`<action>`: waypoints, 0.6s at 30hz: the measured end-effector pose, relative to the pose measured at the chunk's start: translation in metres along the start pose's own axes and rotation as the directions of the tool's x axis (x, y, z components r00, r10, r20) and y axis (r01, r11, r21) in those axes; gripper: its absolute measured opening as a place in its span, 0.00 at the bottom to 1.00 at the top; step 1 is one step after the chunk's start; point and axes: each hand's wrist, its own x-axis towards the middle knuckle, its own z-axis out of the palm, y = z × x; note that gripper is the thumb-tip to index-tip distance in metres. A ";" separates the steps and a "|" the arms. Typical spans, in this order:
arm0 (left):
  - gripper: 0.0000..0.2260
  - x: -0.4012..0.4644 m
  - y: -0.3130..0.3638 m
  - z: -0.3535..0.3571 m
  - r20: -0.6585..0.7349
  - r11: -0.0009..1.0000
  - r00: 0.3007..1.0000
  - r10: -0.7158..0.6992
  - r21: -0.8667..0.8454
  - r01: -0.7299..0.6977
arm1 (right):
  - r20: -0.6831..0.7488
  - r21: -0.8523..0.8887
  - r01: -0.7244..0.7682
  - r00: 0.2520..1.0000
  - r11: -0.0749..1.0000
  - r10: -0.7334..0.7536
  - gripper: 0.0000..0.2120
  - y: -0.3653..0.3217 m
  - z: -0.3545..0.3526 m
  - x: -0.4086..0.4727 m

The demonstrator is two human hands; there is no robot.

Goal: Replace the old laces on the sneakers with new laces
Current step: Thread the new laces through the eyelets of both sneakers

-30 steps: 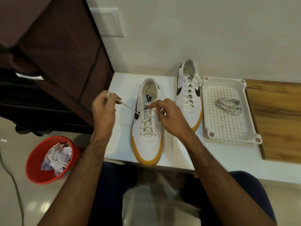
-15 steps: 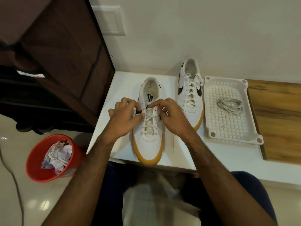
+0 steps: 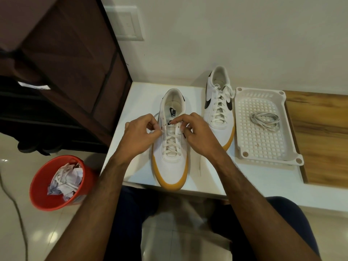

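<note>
The near sneaker (image 3: 170, 146) on the white bench (image 3: 135, 102) shows the word NIKE with a swoosh on its insole, while the far sneaker (image 3: 219, 108) bears black swooshes on both sides.

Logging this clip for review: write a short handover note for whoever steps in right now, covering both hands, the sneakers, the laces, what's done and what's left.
Left hand pinches the lace at the near sneaker's upper left eyelets; right hand pinches at the upper right.
Near sneaker is laced most of the way up; one lace end trails on the white table.
Far sneaker is laced, beside the white tray holding a lace bundle.
Left: finish the top eyelets; whether the far sneaker's laces are new is unclear.
</note>
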 end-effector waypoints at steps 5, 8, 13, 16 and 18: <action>0.05 -0.001 -0.005 -0.008 0.096 0.976 0.992 -0.088 -0.189 0.105 | 0.010 -0.023 0.012 1.000 1.000 -0.012 0.22 0.000 0.001 0.000; 0.04 0.000 -0.003 -0.006 0.125 0.955 0.989 -0.084 -0.273 0.116 | 0.015 -0.012 0.023 1.000 1.000 -0.023 0.20 0.000 -0.001 0.000; 0.02 0.002 -0.004 -0.003 0.130 0.975 0.991 -0.028 -0.216 0.055 | 0.011 0.024 0.069 0.998 0.997 -0.069 0.14 0.001 0.000 -0.001; 0.04 0.002 -0.006 -0.001 0.103 0.994 0.994 0.021 -0.110 -0.009 | 0.015 0.008 0.085 0.996 0.996 -0.085 0.11 0.002 -0.003 -0.002; 0.05 0.002 -0.007 0.000 0.074 0.996 0.993 0.087 -0.019 -0.086 | -0.001 -0.069 0.135 0.991 0.988 -0.135 0.11 0.003 -0.004 -0.003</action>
